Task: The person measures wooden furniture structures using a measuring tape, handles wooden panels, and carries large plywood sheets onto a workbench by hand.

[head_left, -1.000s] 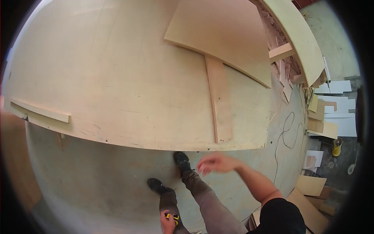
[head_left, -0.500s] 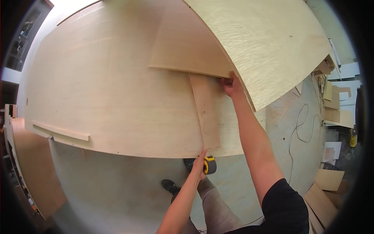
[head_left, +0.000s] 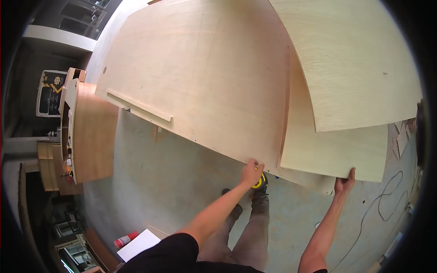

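- The right hand (head_left: 344, 184) is pinching the near edge of the flat, pale yellow plywood panel (head_left: 334, 152), its thumb showing on top and its other fingers partly hidden below.
- The panel is lying over the near right corner of the broad, pale plywood-topped bench (head_left: 214, 91), its right end apparently jutting past the bench's right edge.
- Compared with half a second ago, the panel is now lying closer to the bench's near edge, and only a strip of the flat reddish-brown wooden plank (head_left: 286, 113) is showing along its left side.
- That shift is likely making the panel's near edge easier to reach and measure.
- The left hand (head_left: 251, 174) is gripping the round yellow-and-black tape measure (head_left: 261, 181) at the bench's near edge, left of the panel; I cannot tell whether any blade is sticking out.
- The large, pale, grained plywood sheet (head_left: 355, 63) is hiding the panel's far part.
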